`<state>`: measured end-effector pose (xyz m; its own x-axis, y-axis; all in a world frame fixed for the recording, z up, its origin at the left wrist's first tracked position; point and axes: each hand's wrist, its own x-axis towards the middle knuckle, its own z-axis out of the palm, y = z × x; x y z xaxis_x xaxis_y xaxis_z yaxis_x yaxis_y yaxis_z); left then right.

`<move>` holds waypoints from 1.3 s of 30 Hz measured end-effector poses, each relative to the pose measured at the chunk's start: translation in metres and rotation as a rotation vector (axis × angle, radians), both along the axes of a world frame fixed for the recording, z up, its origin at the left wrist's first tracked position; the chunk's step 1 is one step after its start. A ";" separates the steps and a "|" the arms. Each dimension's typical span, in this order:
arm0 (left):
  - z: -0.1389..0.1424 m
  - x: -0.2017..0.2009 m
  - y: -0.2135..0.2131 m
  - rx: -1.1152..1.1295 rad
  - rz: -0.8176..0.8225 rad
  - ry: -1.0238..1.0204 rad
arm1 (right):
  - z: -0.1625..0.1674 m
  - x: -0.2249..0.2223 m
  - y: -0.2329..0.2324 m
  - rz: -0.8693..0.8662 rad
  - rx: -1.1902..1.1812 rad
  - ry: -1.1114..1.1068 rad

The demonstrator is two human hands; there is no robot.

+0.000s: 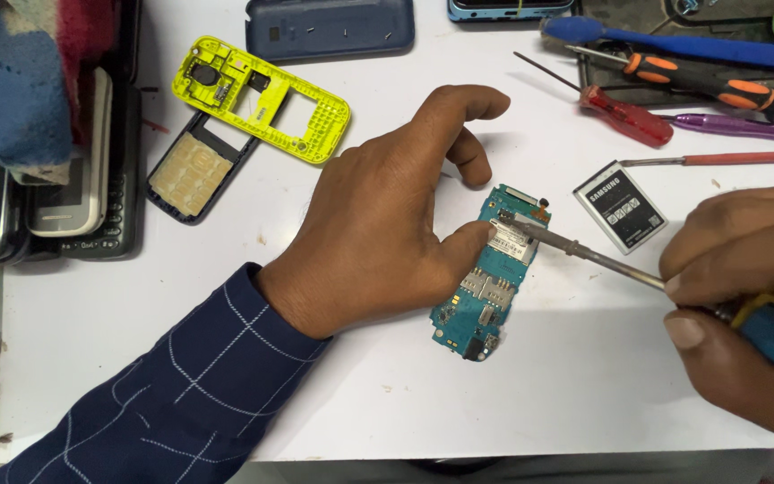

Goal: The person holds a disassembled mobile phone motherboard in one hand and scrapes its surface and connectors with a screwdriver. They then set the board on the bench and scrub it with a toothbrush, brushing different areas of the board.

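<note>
While left hand [387,215] pins circuit board [492,269], right hand [745,296] grips screwdriver [584,254].

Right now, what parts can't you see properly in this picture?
- Head view: the left side of the circuit board is hidden under the left hand.
- The screwdriver handle is wrapped by the right hand and cut off by the right edge.
- The screwdriver's tip on the board is too small to make out.
- The blue tool is cut off at the right edge.
</note>
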<state>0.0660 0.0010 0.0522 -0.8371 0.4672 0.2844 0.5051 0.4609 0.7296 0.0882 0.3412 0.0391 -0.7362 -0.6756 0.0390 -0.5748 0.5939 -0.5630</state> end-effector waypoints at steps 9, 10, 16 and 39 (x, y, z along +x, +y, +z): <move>0.000 -0.001 0.001 -0.007 -0.001 -0.005 | 0.000 -0.001 0.003 -0.045 0.062 -0.026; 0.000 -0.001 0.001 -0.008 0.001 -0.009 | 0.001 -0.001 0.004 -0.057 0.110 -0.040; 0.001 -0.001 0.001 -0.010 0.000 -0.004 | 0.001 0.001 0.003 -0.054 0.015 -0.021; 0.000 0.000 0.001 -0.004 -0.002 -0.010 | 0.002 0.005 0.001 -0.055 -0.094 -0.010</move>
